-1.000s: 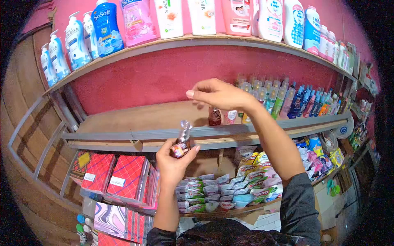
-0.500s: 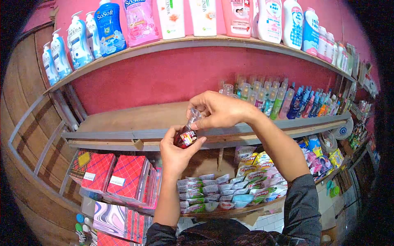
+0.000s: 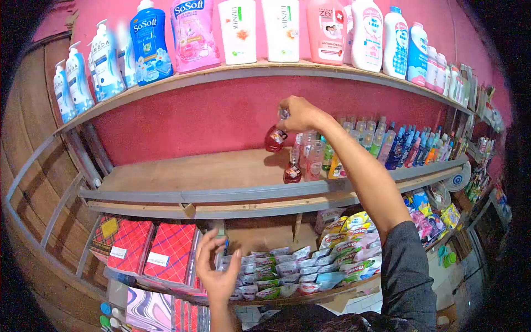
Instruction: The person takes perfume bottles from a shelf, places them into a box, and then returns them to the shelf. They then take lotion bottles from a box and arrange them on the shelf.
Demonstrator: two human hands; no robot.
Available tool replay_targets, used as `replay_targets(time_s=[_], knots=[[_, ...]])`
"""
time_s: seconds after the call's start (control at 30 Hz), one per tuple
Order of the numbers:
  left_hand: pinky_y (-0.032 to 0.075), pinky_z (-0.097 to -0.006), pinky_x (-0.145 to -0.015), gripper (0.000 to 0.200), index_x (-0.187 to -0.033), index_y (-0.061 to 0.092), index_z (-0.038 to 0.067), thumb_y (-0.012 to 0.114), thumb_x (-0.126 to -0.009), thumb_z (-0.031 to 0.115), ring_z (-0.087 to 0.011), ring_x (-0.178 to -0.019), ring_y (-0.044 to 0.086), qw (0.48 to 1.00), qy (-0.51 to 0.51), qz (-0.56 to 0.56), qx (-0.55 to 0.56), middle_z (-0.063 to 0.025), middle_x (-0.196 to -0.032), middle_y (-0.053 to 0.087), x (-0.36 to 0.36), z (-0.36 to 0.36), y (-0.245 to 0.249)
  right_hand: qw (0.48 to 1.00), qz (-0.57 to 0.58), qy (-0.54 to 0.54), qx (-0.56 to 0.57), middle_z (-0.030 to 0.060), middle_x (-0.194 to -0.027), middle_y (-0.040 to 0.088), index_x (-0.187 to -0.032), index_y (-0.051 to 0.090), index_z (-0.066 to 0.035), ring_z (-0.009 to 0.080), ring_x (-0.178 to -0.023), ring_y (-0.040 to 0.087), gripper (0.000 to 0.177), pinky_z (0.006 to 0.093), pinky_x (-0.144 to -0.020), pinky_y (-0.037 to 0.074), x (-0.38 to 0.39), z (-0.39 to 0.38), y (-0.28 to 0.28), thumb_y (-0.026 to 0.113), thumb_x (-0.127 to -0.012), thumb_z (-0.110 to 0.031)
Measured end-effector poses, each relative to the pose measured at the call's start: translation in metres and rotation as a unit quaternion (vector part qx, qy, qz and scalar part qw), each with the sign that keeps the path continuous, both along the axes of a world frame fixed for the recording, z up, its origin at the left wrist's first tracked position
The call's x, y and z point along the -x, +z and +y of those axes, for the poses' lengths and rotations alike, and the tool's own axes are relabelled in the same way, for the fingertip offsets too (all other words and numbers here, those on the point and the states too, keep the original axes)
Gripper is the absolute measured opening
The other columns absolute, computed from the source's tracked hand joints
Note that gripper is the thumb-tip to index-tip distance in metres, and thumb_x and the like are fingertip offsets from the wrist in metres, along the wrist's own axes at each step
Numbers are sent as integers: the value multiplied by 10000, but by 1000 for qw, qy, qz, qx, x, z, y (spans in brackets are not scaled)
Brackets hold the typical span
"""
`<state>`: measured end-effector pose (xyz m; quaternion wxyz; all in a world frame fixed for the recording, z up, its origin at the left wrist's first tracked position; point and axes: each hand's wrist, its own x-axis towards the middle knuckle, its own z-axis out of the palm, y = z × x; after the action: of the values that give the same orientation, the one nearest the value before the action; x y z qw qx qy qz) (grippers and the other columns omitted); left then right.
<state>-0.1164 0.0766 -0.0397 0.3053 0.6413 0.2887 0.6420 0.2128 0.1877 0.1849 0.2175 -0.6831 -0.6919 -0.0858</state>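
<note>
By its clear cap, my right hand [image 3: 303, 117] grips a small dark red bottle [image 3: 275, 138] with a colourful label, tilted above the middle shelf [image 3: 193, 176]. A similar red bottle [image 3: 292, 174] stands on that shelf near its front edge, just below and right of the held one. Beside it are clear-capped spray bottles [image 3: 315, 160], partly behind my right forearm. Lower down, my left hand [image 3: 217, 265] is open with fingers apart, holding nothing. It hovers in front of the lower shelf, between red plaid boxes [image 3: 168, 249] and rows of small packets [image 3: 279, 271].
Above runs a shelf [image 3: 243, 71] of lotion and soap bottles, including a blue SoSoft bottle [image 3: 150, 47]. Rows of coloured spray bottles [image 3: 412, 146] line the middle shelf's right side. A metal frame [image 3: 38, 166] stands at the left.
My right hand has carried the red bottle up and right, over the middle shelf. My left hand has let go of it and dropped lower, opening. The view has shifted slightly.
</note>
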Motion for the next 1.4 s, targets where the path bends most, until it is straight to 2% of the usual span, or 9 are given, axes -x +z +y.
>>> replay_targets(time_s=[0.2, 0.4, 0.6, 0.7, 0.8, 1.0, 1.13, 1.2, 1.4], knots=[[524, -334, -905, 348, -1040, 627, -9, 746, -714, -33, -237, -1077, 615, 999, -27, 23, 42, -172, -1235, 566, 16, -14, -12, 994, -67, -72, 52, 261, -902, 684, -910, 678, 41, 360, -857, 685, 343, 429, -757, 536, -29, 55, -32, 714, -658, -190], [517, -344, -915, 284, -1013, 636, -20, 718, -741, -27, -243, -1090, 602, 996, -61, 67, 26, -168, -1226, 573, 15, -15, -17, 963, -154, -118, 186, 239, -924, 693, -867, 697, 43, 356, -864, 688, 333, 430, -738, 551, -24, 62, -43, 719, -628, -188], [515, -355, -909, 283, -998, 642, -24, 737, -732, 1, -274, -1123, 590, 990, -86, 111, 14, -194, -1212, 593, 2, -17, -15, 952, -209, -115, 194, 212, -854, 704, -823, 733, 3, 324, -833, 698, 269, 414, -711, 558, -28, 74, -63, 747, -622, -175], [505, -365, -918, 287, -991, 645, -19, 743, -723, 11, -282, -1125, 591, 990, -101, 99, 23, -200, -1202, 604, -3, -18, -13, 960, -154, -131, 193, 202, -849, 709, -831, 747, -17, 310, -819, 703, 265, 420, -714, 559, -26, 65, -61, 761, -630, -188], [486, -386, -939, 291, -983, 649, -13, 748, -712, 22, -298, -1128, 592, 989, -100, 102, 24, -203, -1187, 616, -4, -17, -16, 942, -215, -141, 214, 191, -838, 714, -835, 747, -7, 306, -798, 705, 283, 417, -710, 561, -26, 74, -65, 767, -637, -207], [461, -404, -967, 298, -979, 655, -12, 754, -702, 37, -318, -1131, 592, 989, -96, 104, 31, -205, -1166, 628, -6, -19, -13, 951, -154, -138, 230, 211, -851, 710, -849, 733, 32, 307, -805, 706, 341, 410, -711, 562, -24, 63, -58, 789, -633, -226], [462, -391, -971, 294, -985, 656, -16, 754, -711, 24, -307, -1135, 590, 989, -96, 108, 19, -201, -1176, 624, -6, -17, -18, 970, -72, -109, 205, 246, -956, 693, -918, 716, 41, 347, -890, 697, 396, 429, -741, 564, -13, 35, -37, 801, -643, -230], [465, -384, -970, 292, -989, 657, -16, 753, -715, 16, -302, -1134, 591, 989, -92, 110, 13, -197, -1182, 621, -7, -16, -20, 972, -98, -136, 163, 262, -993, 681, -945, 706, 46, 372, -934, 685, 409, 437, -767, 565, -16, 39, -37, 797, -659, -232], [484, -369, -944, 304, -1016, 652, -10, 750, -729, 10, -291, -1112, 603, 988, -79, 134, -5, -191, -1189, 616, -8, -17, -20, 984, -131, -111, 46, 284, -969, 671, -916, 699, 67, 404, -962, 663, 405, 438, -832, 558, 6, -2, -23, 792, -713, -271]])
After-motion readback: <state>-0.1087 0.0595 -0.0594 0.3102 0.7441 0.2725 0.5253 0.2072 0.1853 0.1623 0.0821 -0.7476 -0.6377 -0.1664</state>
